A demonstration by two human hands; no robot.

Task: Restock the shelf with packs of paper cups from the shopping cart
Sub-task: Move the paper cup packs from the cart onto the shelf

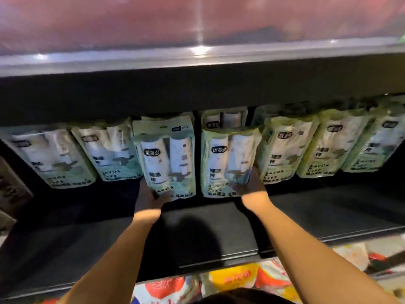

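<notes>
Several pale green packs of paper cups stand in a row at the back of a dark shelf (208,229). My left hand (151,197) grips the bottom of one pack (166,159) left of centre, thumb on its front. My right hand (252,185) holds the bottom of the neighbouring pack (228,163), fingers spread on its lower front. Both packs stand upright, slightly forward of the row. More packs sit behind them. The shopping cart is out of sight.
A black divider (198,154) runs between the two held packs. The upper shelf's thick dark edge (197,84) hangs low over the row. Colourful red and yellow packages (236,279) fill the shelf below. Other goods show at the far left (11,189).
</notes>
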